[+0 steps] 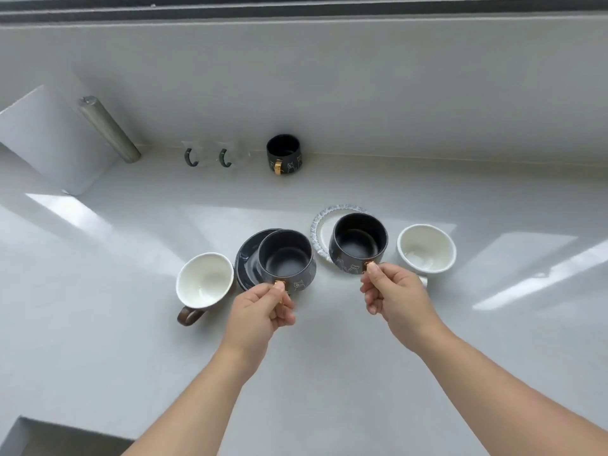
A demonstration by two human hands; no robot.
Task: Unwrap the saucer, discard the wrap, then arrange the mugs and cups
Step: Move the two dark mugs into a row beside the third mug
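Saucer (246, 258) already bare, dark, on the tabletop (329, 357) just left of centre; no wrap in sight, so the arranging step looks to be in hand. Left hand (263, 306) pinching the gold handle of a dark cup (285, 256) above that saucer; right hand (393, 292) pinching the handle of a second dark cup (359, 241) over a speckled-rim saucer (320, 225). Cannot tell whether either cup is seated or just lifted. Next move, probably — centring each cup on its saucer and lowering gently, handles level. White mug (204, 280) to the left, white cup (426, 247) to the right, a third dark cup (283, 154) and two glass cups (210, 156) by the back wall. Glossy pale-grey surface, slippery-looking — bright window glare, a metal post (108, 128) at far left.
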